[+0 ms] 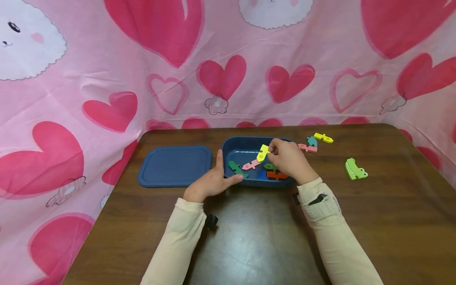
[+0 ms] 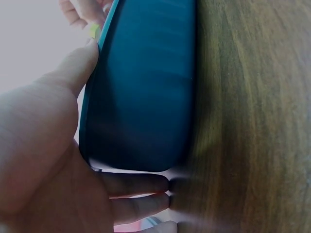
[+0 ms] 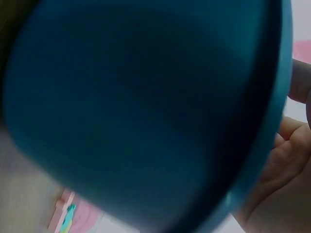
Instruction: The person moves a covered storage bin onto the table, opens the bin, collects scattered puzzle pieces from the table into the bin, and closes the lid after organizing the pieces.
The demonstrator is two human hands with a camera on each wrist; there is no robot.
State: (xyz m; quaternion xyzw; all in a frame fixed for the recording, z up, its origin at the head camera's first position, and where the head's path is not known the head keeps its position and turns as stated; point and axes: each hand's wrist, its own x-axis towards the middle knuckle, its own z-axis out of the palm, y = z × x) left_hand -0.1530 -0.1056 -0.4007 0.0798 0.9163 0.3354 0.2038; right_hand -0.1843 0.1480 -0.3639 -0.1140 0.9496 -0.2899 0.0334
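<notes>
A dark blue box (image 1: 258,184) stands in front of me. My left hand (image 1: 213,178) rests at its left front corner, straight fingers along the left end and the thumb (image 2: 75,68) over the front rim. Above the box's inside, my right hand (image 1: 290,160) pinches a yellow puzzle piece (image 1: 263,153) with a pointed end. Inside lie a dark green piece (image 1: 236,168), a pink piece (image 1: 251,164), another green piece (image 1: 270,167), an orange-red piece (image 1: 276,175) and a blue piece (image 1: 262,174). In the right wrist view, the box's wall (image 3: 136,107) hides most of the fingers.
A blue lid (image 1: 176,165) lies flat left of the box. Behind the right hand are a pink piece (image 1: 309,148), a teal piece (image 1: 312,141) and a yellow piece (image 1: 323,137). Farther right lies a light green crocodile head (image 1: 354,170). A pink heart-patterned cloth (image 1: 256,111) hangs behind the table.
</notes>
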